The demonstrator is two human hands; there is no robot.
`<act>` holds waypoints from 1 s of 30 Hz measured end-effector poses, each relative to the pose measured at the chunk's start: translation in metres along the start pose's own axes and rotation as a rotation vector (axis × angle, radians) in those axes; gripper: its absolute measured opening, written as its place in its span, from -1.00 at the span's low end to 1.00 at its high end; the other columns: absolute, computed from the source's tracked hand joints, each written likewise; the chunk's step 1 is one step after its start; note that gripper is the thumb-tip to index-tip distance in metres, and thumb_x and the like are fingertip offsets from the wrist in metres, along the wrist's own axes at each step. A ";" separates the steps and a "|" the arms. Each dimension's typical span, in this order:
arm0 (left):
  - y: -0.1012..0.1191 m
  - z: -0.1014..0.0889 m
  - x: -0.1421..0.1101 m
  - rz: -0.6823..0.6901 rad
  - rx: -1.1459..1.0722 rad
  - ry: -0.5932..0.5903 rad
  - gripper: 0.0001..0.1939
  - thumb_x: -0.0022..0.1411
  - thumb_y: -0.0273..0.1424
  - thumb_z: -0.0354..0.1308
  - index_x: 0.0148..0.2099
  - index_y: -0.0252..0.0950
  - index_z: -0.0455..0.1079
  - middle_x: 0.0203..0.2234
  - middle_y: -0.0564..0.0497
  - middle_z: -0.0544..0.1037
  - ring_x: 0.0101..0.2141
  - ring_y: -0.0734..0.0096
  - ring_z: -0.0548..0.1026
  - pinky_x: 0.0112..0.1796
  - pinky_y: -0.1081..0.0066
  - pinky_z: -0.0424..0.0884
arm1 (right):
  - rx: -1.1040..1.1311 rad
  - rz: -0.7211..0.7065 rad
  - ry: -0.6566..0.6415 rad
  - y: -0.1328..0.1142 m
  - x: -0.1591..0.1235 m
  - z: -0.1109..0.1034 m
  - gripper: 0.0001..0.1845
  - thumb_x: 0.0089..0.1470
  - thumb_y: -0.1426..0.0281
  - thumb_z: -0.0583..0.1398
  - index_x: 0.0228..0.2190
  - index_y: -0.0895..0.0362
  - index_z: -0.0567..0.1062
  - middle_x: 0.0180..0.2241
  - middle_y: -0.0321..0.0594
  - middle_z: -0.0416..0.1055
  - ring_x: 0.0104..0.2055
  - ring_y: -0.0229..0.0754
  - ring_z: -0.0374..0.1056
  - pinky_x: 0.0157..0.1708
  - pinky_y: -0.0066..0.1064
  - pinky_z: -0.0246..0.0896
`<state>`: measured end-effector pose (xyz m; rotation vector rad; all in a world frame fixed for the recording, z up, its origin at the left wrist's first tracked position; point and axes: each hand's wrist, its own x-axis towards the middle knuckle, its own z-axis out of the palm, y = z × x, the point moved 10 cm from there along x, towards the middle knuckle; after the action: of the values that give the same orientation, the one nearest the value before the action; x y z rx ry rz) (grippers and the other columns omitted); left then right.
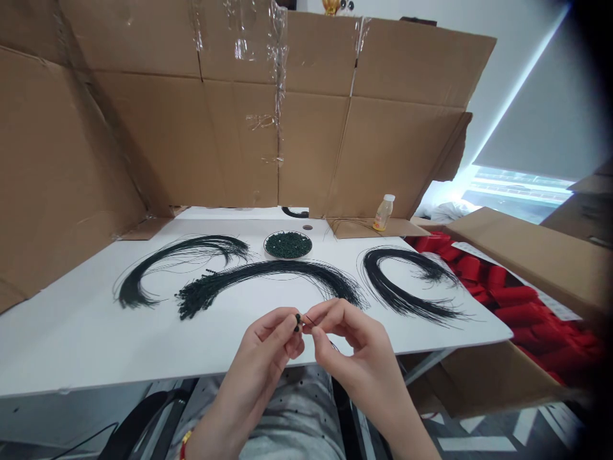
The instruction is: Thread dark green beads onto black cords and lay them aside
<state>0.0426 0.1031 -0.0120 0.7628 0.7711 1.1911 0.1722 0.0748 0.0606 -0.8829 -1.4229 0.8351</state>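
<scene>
Here, just above the near edge of the white worktop [119, 351], the 2 hands meet close together: the left hand [271, 348] pinches small dark green pieces [297, 318] between thumb and forefinger, and the right hand [359, 348] pinches a thin dark strand [310, 321] beside them. Whether the strand passes through a piece cannot be told. Reckoned from the hands, a round dish [288, 258] full of tiny dark green bits [288, 244] sits at 12 o'clock. Before it arches a middle bundle [282, 268] of dark strands, its knobbly end at 10 o'clock. A left bundle [136, 281] curves beyond that end, a right bundle [376, 275] at 2 o'clock. A white-capped bottle [383, 214] stands at 1 o'clock, and a cardboard box [522, 252] holds red rolls [514, 296] at 3 o'clock.
</scene>
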 end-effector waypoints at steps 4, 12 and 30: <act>-0.003 -0.003 0.005 0.038 -0.013 -0.013 -0.67 -0.03 -0.14 0.54 -0.36 -0.28 0.62 -0.60 0.10 0.40 -0.52 0.51 0.30 -0.40 0.49 0.38 | -0.004 -0.001 -0.006 0.001 -0.001 0.000 -0.84 0.11 0.52 0.26 -0.47 0.08 0.45 -0.29 -0.22 0.59 -0.22 -0.17 0.54 -0.16 -0.37 0.52; 0.000 -0.006 0.004 0.077 -0.045 0.017 -0.70 -0.03 -0.20 0.56 -0.36 -0.29 0.64 -0.57 0.08 0.47 -0.51 0.56 0.34 -0.40 0.55 0.37 | -0.049 -0.039 0.006 0.000 -0.004 0.003 -0.86 0.13 0.52 0.26 -0.44 0.07 0.46 -0.27 -0.23 0.59 -0.19 -0.17 0.53 -0.16 -0.39 0.49; -0.006 0.001 0.002 0.002 -0.153 -0.022 -0.72 0.00 -0.25 0.56 -0.38 -0.34 0.62 -0.50 0.06 0.48 -0.50 0.60 0.32 -0.40 0.58 0.39 | -0.044 -0.068 0.010 -0.008 -0.004 0.003 -0.86 0.16 0.52 0.24 -0.42 0.09 0.50 -0.29 -0.24 0.58 -0.23 -0.23 0.54 -0.19 -0.47 0.50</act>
<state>0.0469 0.1039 -0.0170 0.6490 0.6536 1.2263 0.1686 0.0675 0.0660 -0.8665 -1.4592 0.7498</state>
